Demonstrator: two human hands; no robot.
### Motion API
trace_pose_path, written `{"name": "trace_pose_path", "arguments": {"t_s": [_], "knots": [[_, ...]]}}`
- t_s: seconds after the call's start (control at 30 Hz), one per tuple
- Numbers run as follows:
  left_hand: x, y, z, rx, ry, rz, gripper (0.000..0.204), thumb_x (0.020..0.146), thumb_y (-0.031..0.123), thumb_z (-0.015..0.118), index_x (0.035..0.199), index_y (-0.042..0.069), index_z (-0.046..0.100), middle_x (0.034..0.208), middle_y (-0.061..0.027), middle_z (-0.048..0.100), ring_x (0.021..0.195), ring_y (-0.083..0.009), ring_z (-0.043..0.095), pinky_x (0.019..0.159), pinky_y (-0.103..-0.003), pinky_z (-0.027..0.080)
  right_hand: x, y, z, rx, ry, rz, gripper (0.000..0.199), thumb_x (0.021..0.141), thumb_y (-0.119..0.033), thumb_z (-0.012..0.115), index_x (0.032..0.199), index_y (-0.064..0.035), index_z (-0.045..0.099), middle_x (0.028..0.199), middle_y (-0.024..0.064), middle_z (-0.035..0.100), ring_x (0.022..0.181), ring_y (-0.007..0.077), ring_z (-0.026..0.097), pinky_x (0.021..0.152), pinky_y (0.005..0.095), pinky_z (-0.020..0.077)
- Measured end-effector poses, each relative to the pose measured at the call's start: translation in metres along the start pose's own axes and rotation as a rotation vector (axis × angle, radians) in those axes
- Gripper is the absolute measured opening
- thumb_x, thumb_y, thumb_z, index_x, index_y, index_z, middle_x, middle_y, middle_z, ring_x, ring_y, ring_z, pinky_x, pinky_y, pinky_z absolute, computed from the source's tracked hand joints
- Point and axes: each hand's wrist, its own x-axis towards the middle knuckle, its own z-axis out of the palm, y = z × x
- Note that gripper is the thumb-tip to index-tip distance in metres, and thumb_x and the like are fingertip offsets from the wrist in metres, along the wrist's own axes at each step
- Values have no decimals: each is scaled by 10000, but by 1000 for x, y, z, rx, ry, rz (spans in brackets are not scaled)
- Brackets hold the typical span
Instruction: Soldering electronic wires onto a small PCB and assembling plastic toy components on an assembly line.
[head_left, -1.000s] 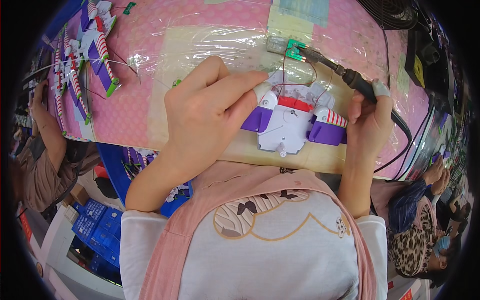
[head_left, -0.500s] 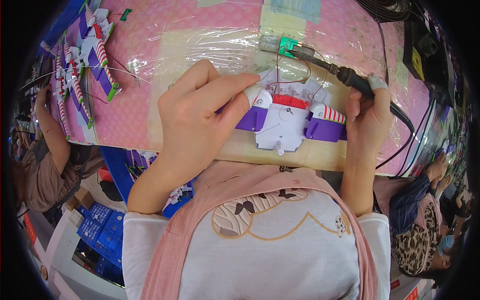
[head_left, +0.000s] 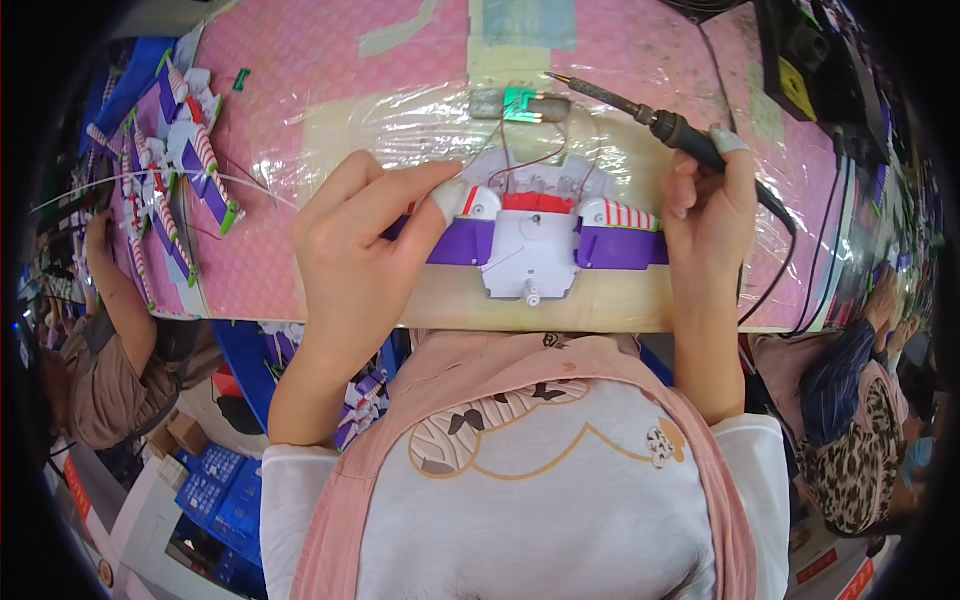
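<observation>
My left hand pinned the purple-white toy part flat. My right hand gripped the soldering iron, tip best kept steady near the small motor beyond my fingers.

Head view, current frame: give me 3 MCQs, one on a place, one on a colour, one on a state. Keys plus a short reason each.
1. Where does the small motor with the green board lie?
A. beyond the toy part, farther from the person
B. in the left hand
C. on the floor

2. What colour are the side blocks of the toy part?
A. yellow
B. purple
C. black

3. What is the right hand doing?
A. lying flat and empty
B. gripping the soldering iron
C. holding a blue crate

Answers:
1 A: the motor sits on the clear film above the toy part, joined to it by thin wires.
2 B: both blocks flanking the white middle are purple.
3 B: its fingers wrap the iron's dark handle, tip pointing toward the motor, while the left hand presses on the part's left end.
</observation>
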Motion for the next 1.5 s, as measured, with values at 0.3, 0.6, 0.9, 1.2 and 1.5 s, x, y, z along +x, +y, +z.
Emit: {"name": "trace_pose_path", "arguments": {"t_s": [0.3, 0.6, 0.9, 1.2, 1.5], "knots": [[3, -3, -18, -157, 28, -217, 143, 786, 35, 599, 921, 15, 642, 583, -26, 414, 532, -76, 402, 462, -232, 287, 18, -70, -34, -89, 151, -494, 157, 878, -185, 528, 865, -32, 559, 609, 48, 546, 472, 91, 478, 425, 191, 358], [30, -14, 3, -75, 107, 198, 89, 875, 95, 457, 941, 50, 417, 541, -119, 436, 450, -243, 452, 464, -337, 336, 55, -126, -37, -705, 396, -1061, 239, 804, -144, 597, 614, -13, 531, 517, 22, 518, 453, 78, 455, 427, 235, 337], [57, -1, 37, 125, -318, 355, 343, 779, 63, 579, 1120, 45, 550, 827, -183, 632, 687, -289, 614, 629, -369, 462, 115, -100, -22, -91, 230, -577, 200, 775, -238, 572, 723, -45, 571, 573, 45, 540, 507, 165, 542, 451, 314, 411], [26, 63, -7, 53, -448, 168, 579, 810, -3, 543, 1334, 24, 299, 814, -77, 484, 582, -71, 339, 533, -172, 263, -54, 21, 25, -366, -606, -499, 190, 732, -144, 604, 696, 42, 617, 573, 94, 603, 511, 138, 576, 454, 270, 448], [-37, 95, 1, -223, -485, 392, 321, 888, 221, 520, 1115, -7, 519, 922, -107, 570, 728, -146, 520, 640, -238, 439, -83, 47, 34, -294, -657, -447, 109, 670, -59, 596, 610, 31, 576, 519, 73, 563, 441, 113, 524, 407, 258, 392]]}}
